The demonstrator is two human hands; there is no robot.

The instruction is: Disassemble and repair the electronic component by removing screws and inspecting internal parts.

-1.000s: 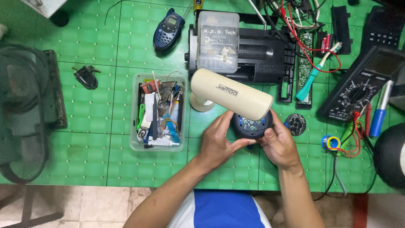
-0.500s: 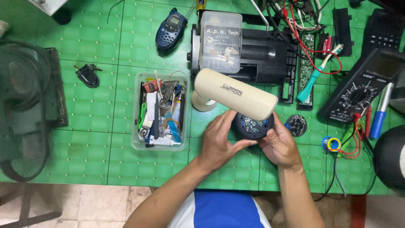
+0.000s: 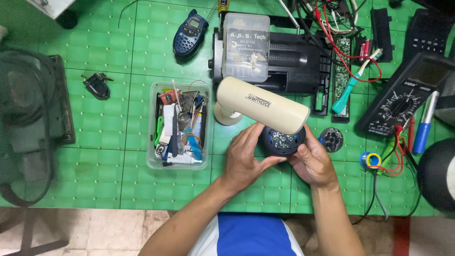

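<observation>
Both hands on the dark round housing [image 3: 283,141], open face up with a circuit board showing inside. Left hand [image 3: 246,159] wraps its left side, fingers curled onto the rim, firm grip. Right hand [image 3: 313,163] cups the right and lower side, thumb on the edge, also closed around it. Housing sits at the lower end of a cream cylindrical body [image 3: 263,105] that runs up-left from it at a tilt; a short cream stub [image 3: 226,115] hangs off that body's far end, just left of the housing. Can't tell if the housing rests on the green counter [image 3: 95,180] or is lifted clear. Clear plastic tray [image 3: 179,124] of small tools and parts is well left of the housing. Small black round part [image 3: 331,139] just right of it. Black multimeter [image 3: 407,95] further right and up. Black device shell [image 3: 289,61] directly above the housing, blue handheld radio [image 3: 190,28] up-left.
</observation>
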